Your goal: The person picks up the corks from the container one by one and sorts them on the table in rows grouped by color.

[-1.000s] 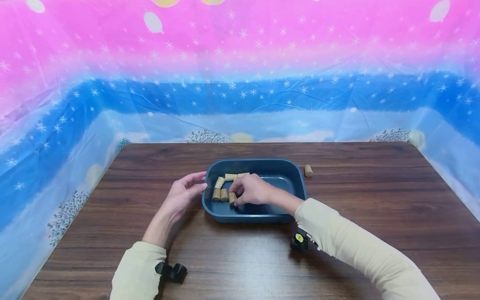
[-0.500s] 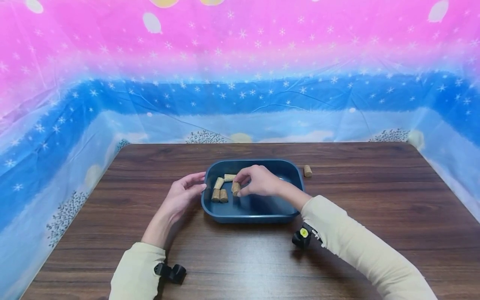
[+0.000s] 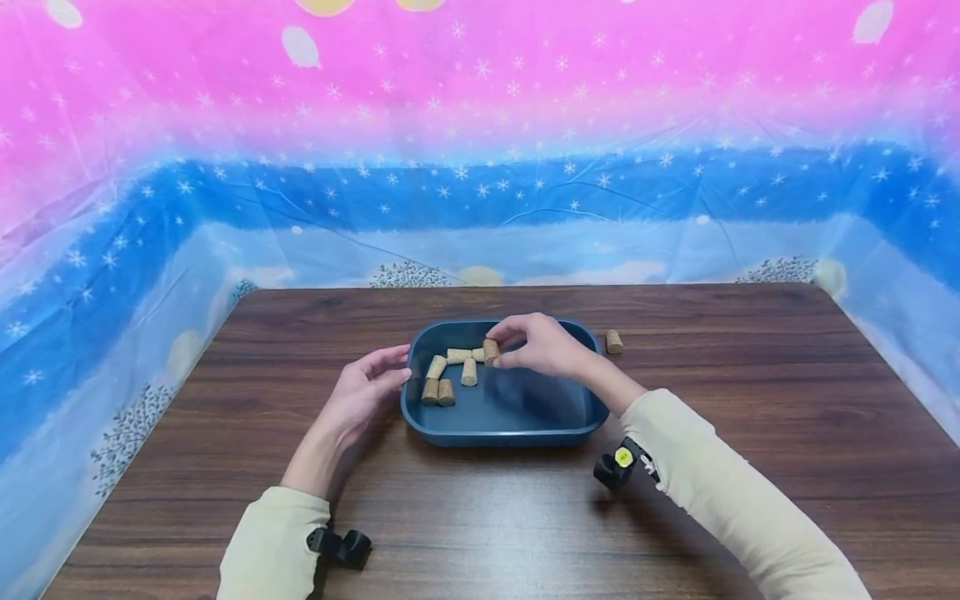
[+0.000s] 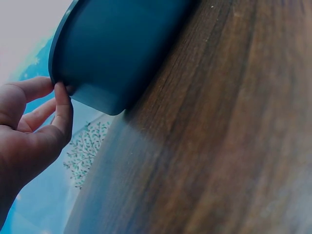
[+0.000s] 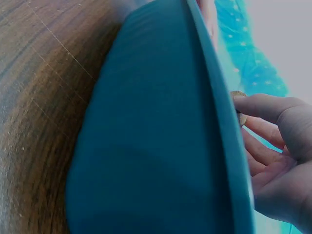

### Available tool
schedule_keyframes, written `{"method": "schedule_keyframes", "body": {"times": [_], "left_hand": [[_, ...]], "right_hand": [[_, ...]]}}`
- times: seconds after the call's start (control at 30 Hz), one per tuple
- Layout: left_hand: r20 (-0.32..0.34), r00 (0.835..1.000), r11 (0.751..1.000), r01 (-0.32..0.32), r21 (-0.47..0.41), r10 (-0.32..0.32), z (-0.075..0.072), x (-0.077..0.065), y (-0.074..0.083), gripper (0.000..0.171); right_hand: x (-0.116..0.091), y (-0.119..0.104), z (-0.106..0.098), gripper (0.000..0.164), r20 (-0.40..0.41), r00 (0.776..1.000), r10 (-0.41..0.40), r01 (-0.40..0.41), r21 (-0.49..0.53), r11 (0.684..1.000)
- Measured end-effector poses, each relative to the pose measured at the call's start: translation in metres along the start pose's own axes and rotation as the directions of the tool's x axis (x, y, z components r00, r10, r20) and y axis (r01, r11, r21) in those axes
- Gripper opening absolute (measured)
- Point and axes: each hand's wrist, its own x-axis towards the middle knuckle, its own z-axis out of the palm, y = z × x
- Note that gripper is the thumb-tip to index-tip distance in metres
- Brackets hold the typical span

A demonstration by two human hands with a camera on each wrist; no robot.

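The blue tray [image 3: 506, 433] sits mid-frame; the left hand [image 3: 362, 390], fingers spread, touches its left end. The right hand [image 3: 546, 346] pinches a cork [image 3: 491, 353], carried up-frame from beside two front corks [image 3: 446, 392]; it seems lifted, so yet unplaced.

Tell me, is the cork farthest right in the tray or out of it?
Out: that cork rests on the table, beside the tray.

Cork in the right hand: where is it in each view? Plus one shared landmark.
Head: cork slightly right of and below centre, pinched by the right hand.
Left wrist: not in it.
Right wrist: right of centre, mid-height, partly hidden.
Shared landmark: the blue tray, its rim.
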Motion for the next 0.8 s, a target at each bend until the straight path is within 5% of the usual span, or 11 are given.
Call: {"method": "schedule_keyframes", "body": {"times": [0.8], "left_hand": [[0.006, 1.0, 0.999, -0.023, -0.027, 0.023, -0.001, 0.002, -0.004, 0.044]], "right_hand": [[-0.02, 0.024, -0.045, 0.039, -0.139, 0.989, 0.049, -0.039, 0.078, 0.996]]}}
